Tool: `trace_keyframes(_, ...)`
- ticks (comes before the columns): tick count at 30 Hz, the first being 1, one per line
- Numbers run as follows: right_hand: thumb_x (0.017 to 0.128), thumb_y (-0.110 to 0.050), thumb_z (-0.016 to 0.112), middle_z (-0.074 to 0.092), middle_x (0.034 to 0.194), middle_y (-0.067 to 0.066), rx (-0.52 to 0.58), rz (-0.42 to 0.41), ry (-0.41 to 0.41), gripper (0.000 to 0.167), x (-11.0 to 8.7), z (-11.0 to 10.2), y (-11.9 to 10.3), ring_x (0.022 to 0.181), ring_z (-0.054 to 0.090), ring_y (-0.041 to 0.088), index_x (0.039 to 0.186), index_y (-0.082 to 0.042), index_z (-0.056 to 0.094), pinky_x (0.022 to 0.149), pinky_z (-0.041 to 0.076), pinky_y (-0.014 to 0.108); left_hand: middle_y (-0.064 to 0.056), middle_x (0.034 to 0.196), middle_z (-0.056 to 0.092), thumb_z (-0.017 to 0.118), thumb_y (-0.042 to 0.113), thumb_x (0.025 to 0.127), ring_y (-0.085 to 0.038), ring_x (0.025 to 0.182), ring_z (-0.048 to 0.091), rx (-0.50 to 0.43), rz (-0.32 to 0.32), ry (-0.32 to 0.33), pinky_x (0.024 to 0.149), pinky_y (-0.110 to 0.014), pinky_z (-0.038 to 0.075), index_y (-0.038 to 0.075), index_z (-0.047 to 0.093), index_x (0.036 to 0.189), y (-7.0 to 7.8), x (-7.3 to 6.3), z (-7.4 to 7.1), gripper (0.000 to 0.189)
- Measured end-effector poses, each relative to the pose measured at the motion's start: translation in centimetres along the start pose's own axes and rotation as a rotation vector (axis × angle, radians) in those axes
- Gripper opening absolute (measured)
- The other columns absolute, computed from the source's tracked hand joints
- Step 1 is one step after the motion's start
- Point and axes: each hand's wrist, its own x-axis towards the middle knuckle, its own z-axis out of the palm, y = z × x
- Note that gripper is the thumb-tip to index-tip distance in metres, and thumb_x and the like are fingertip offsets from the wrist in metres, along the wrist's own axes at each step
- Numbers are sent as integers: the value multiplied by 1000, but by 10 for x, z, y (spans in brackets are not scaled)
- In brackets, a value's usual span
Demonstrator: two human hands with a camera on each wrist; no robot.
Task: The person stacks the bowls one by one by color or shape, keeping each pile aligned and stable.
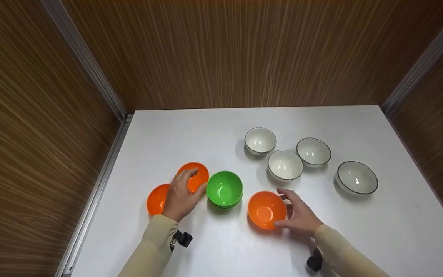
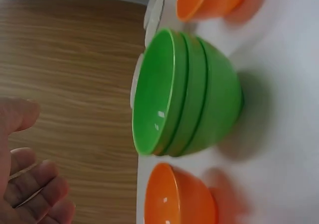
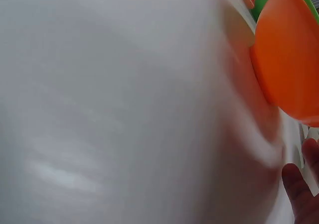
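Observation:
A stack of green bowls (image 1: 224, 188) stands in the middle of the table; the left wrist view shows three nested rims. My left hand (image 1: 182, 196) hovers just left of the stack with fingers spread and nothing held, partly covering two orange bowls, a farther one (image 1: 199, 177) and a nearer one (image 1: 156, 200). To the right of the stack sits another orange bowl (image 1: 266, 209), upright. My right hand (image 1: 299, 213) is beside that bowl, thumb and fingers apart around its right side. In the right wrist view its fingertips (image 3: 295, 181) show a gap from the bowl.
Several white bowls with dark rims stand farther back and right, among them one at the back (image 1: 260, 141), one nearer the middle (image 1: 285, 165) and one at far right (image 1: 357, 178). Wood-grain panels (image 1: 244, 54) enclose the white table (image 1: 398, 231) at the back and sides.

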Motion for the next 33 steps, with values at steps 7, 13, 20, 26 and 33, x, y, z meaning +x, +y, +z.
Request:
trace_keyframes(7, 53, -45, 92, 41, 146, 12, -109, -46, -22, 119, 0, 4, -2, 131, 42, 28, 149, -12, 32, 108, 33, 54, -9, 132, 50, 78, 31, 80, -28, 120, 50, 84, -94, -32, 100, -47, 45, 8, 52, 134, -25, 12, -10, 64)
trace_keyframes(13, 52, -42, 94, 36, 151, 6, -136, -72, -43, 122, 2, 6, -3, 135, 37, 27, 150, -9, 29, 110, 29, 53, -6, 143, 38, 82, 41, 73, -29, 125, 45, 127, -211, -171, 102, -52, 41, 12, 39, 144, -47, 20, -12, 88)
trace_keyframes(20, 51, -44, 94, 34, 152, 8, -175, -91, -48, 124, 2, 7, -2, 136, 36, 28, 151, -10, 29, 110, 30, 53, -10, 153, 25, 83, 46, 69, -32, 137, 31, 182, -250, -298, 108, -55, 33, 15, 24, 152, -61, 27, -5, 107)
trace_keyframes(26, 49, -44, 94, 35, 151, 7, -160, -77, -61, 126, 0, 8, -1, 134, 39, 27, 151, -11, 28, 109, 30, 54, -13, 157, 16, 86, 46, 65, -35, 139, 25, 214, -306, -369, 108, -58, 30, 18, 20, 154, -64, 32, 4, 114)
trace_keyframes(33, 50, -45, 94, 34, 152, 10, -140, -85, -69, 130, 0, 10, 0, 136, 37, 29, 152, -6, 24, 108, 29, 57, -18, 157, 15, 88, 43, 63, -36, 141, 20, 261, -296, -406, 110, -57, 28, 15, 22, 154, -69, 38, 12, 116)
